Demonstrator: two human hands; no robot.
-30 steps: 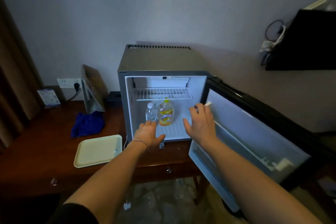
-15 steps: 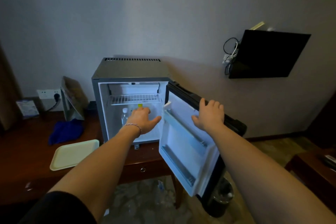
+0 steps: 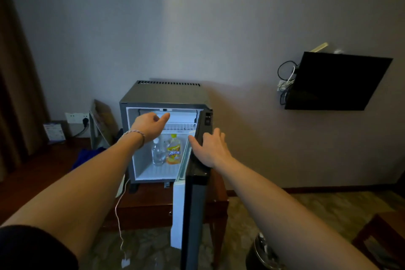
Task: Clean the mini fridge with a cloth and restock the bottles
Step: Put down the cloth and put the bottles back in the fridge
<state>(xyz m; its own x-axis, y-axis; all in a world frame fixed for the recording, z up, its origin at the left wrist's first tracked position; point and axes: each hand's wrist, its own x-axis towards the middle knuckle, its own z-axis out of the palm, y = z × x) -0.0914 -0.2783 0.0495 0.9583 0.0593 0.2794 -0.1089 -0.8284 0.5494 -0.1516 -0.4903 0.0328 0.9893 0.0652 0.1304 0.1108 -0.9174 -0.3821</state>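
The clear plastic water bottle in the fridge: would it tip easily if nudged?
Probably. The clear plastic water bottle stands tall and narrow, so a high push could topple it. It looks only partly full, likely light. Round, it may roll against the yellow drink bottle beside it.

The fridge point(image 3: 166, 96) opening is narrowed on the right by the door point(image 3: 192, 199), which stands edge-on and nearly half closed. A hand could pass on the left side of the lower space, where the floor is bare; the clear bottle point(image 3: 158, 152) and yellow bottle point(image 3: 173, 151) block the far middle. A wire shelf point(image 3: 182, 126) caps that space. The left hand point(image 3: 150, 126) fills the upper left.
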